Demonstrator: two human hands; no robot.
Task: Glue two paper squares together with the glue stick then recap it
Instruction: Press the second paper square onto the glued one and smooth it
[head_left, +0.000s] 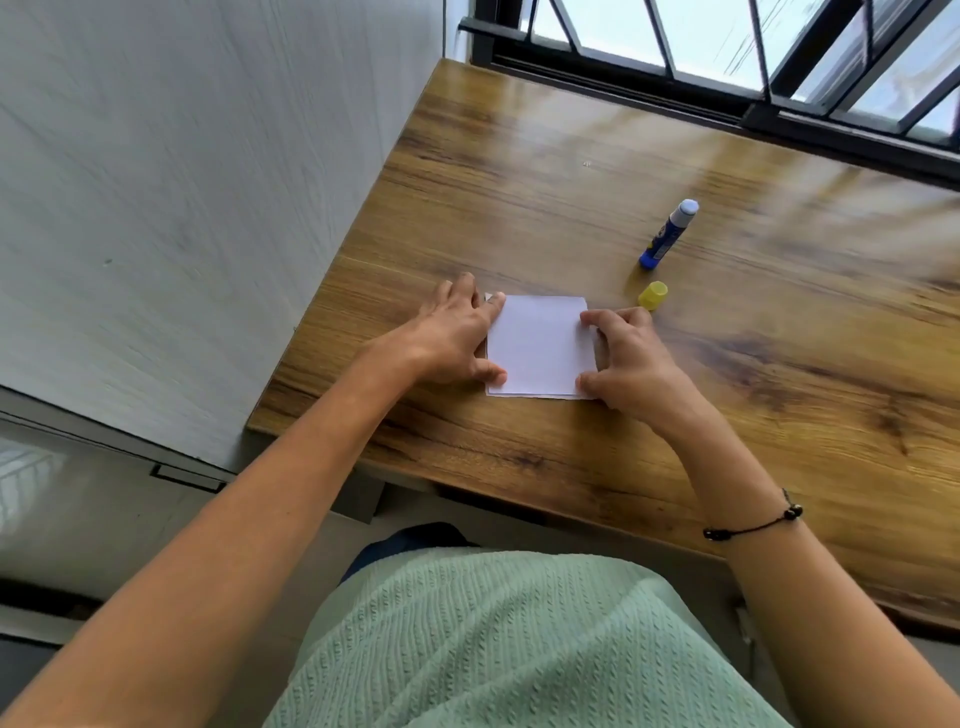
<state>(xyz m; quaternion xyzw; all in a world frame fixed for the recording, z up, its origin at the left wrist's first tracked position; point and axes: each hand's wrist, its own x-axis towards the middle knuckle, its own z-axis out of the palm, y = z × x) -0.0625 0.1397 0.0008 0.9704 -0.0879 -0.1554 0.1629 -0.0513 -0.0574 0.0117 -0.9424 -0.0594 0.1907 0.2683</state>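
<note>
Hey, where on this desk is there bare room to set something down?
The desk is bare between the glue stick and the window, and right of the yellow cap. It is crowded around the paper, where the left hand and right hand press its edges.

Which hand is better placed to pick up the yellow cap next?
The right hand: the yellow cap lies just beyond its fingertips, with the open glue stick behind it. The left hand is across the paper squares.
</note>
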